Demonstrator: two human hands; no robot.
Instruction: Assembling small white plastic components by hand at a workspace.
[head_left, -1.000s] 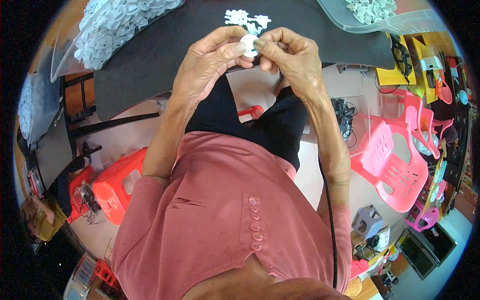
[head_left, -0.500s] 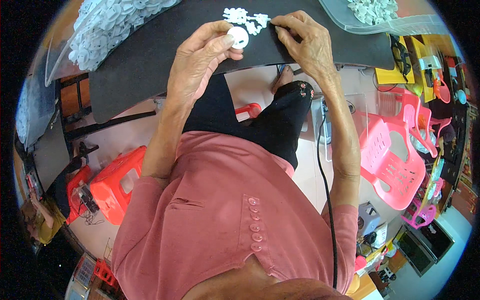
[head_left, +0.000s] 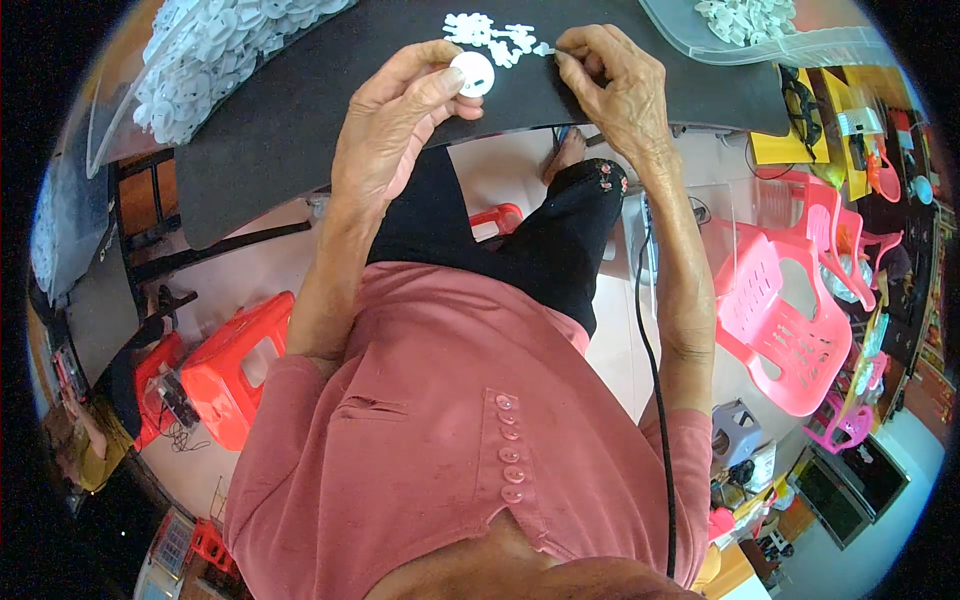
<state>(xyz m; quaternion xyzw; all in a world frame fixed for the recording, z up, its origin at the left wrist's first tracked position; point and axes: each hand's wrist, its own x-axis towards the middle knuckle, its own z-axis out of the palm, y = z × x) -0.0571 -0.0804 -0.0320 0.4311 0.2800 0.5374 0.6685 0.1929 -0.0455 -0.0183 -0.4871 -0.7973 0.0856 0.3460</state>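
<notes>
Between the thumb and fingers of my left hand (head_left: 400,110) is a round white plastic disc (head_left: 472,75) with a small dark slot, held above the table's near edge. My right hand (head_left: 615,85) is closed in a pinch on a small white plastic piece (head_left: 545,49), which sticks out from its fingertips toward the left. Just beyond the disc, a loose pile of small white plastic pieces (head_left: 470,28) lies on the dark table (head_left: 270,160).
A clear bin heaped with white plastic discs (head_left: 200,75) stands at the far left. Another clear tub (head_left: 820,48) of small white pieces is at the far right. Red stools (head_left: 235,370) and pink chairs (head_left: 790,330) stand on the floor either side.
My right hand has drawn slightly right, and a small white piece now shows in its fingertips, apart from the pile. The left hand with the disc has barely shifted.
</notes>
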